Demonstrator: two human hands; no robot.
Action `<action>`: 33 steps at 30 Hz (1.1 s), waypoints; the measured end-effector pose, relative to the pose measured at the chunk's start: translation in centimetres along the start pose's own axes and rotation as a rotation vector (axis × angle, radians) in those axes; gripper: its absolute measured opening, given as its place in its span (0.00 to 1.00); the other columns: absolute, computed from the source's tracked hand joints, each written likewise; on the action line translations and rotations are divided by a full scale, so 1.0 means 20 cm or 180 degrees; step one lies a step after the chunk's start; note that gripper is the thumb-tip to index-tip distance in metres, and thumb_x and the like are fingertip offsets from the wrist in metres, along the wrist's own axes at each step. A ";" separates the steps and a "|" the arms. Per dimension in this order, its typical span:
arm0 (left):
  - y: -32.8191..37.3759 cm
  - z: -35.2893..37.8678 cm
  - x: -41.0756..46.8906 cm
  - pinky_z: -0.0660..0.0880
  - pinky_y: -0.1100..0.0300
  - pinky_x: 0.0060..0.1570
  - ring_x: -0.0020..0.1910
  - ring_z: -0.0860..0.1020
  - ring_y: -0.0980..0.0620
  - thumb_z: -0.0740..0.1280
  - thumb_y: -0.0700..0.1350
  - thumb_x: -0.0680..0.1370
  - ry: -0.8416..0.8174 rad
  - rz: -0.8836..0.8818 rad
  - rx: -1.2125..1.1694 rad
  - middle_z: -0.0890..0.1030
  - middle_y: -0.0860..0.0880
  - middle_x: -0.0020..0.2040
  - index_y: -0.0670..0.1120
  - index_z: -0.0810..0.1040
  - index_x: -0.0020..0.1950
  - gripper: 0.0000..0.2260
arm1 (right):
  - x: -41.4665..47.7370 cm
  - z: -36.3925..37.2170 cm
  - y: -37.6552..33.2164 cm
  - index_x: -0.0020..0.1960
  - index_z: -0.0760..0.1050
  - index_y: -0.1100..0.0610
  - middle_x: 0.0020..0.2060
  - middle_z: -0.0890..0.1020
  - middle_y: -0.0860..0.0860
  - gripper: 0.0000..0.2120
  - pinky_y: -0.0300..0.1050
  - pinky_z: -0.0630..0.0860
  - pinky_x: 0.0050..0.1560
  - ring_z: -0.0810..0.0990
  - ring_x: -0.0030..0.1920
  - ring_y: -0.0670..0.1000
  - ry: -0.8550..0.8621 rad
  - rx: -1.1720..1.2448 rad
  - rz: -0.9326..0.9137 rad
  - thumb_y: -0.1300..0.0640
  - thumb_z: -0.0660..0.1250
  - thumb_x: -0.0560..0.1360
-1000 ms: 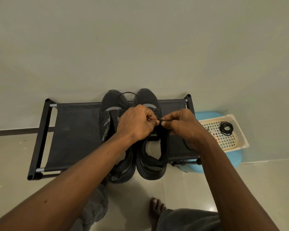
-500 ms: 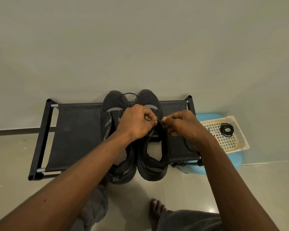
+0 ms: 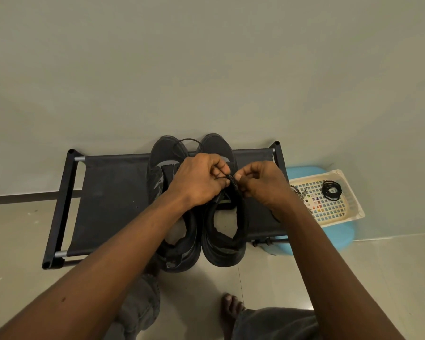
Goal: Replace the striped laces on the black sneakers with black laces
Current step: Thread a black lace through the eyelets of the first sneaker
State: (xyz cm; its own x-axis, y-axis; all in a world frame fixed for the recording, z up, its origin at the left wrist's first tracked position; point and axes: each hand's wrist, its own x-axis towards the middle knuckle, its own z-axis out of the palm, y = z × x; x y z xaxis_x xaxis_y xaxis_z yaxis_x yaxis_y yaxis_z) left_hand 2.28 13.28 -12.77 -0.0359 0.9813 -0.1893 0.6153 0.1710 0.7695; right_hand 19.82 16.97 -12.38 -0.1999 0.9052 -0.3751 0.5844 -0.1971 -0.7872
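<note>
Lacing the right-side sneaker (image 3: 222, 244) with a black lace (image 3: 228, 179).
Above its tongue, the left grip (image 3: 201, 180) and right grip (image 3: 263, 182) both pinch the lace; the next move is likely pulling it snug.

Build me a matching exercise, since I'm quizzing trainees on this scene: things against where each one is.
1 coiled black lace
2 cream basket
3 black sneakers
4 left hand and right hand

A on the black rack
B on the blue stool
C in the cream basket
D pinching the threaded black lace

Pairs: 1-C, 2-B, 3-A, 4-D
</note>
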 end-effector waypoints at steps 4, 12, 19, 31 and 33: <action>0.02 0.00 -0.04 0.77 0.57 0.49 0.45 0.78 0.58 0.79 0.50 0.73 -0.0171 0.0151 0.0425 0.78 0.58 0.47 0.55 0.80 0.57 0.15 | 0.00 0.00 -0.02 0.42 0.81 0.53 0.36 0.86 0.52 0.08 0.62 0.83 0.49 0.86 0.40 0.53 0.0342 0.0020 0.0012 0.62 0.67 0.78; 0.03 -0.02 -0.04 0.77 0.51 0.56 0.54 0.77 0.51 0.80 0.51 0.71 -0.0311 0.0275 0.0760 0.74 0.52 0.56 0.56 0.78 0.61 0.21 | -0.25 -0.04 -0.26 0.51 0.78 0.52 0.41 0.83 0.43 0.03 0.45 0.78 0.47 0.81 0.43 0.43 0.1546 -0.0278 -0.1061 0.58 0.65 0.81; 0.01 -0.03 -0.05 0.75 0.50 0.62 0.61 0.74 0.47 0.79 0.53 0.72 -0.0205 0.0221 0.0869 0.73 0.50 0.59 0.56 0.77 0.63 0.21 | -0.43 -0.10 -0.30 0.54 0.76 0.61 0.41 0.86 0.54 0.04 0.44 0.82 0.42 0.85 0.43 0.50 0.1223 0.1606 -0.1165 0.61 0.64 0.83; -0.01 -0.04 -0.04 0.63 0.52 0.76 0.79 0.63 0.47 0.76 0.56 0.75 -0.0502 0.0092 0.0898 0.62 0.48 0.80 0.53 0.67 0.78 0.34 | -0.09 0.03 -0.01 0.48 0.82 0.50 0.36 0.81 0.45 0.04 0.40 0.73 0.42 0.79 0.38 0.45 0.0003 -0.0728 -0.0092 0.53 0.69 0.80; -0.02 -0.05 -0.03 0.64 0.52 0.75 0.78 0.63 0.48 0.77 0.57 0.75 -0.0496 0.0118 0.0883 0.64 0.48 0.79 0.53 0.67 0.78 0.35 | -0.07 0.03 -0.01 0.44 0.82 0.51 0.35 0.82 0.45 0.05 0.42 0.76 0.43 0.81 0.38 0.45 0.0068 -0.0684 -0.0133 0.54 0.70 0.79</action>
State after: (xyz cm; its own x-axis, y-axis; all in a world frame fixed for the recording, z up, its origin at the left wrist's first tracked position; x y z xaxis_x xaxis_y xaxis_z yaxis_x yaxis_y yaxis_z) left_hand 1.32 12.66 -12.37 0.0984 0.9572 -0.2720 0.8060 0.0837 0.5860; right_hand 19.62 15.51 -12.00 -0.2121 0.9191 -0.3320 0.7307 -0.0764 -0.6784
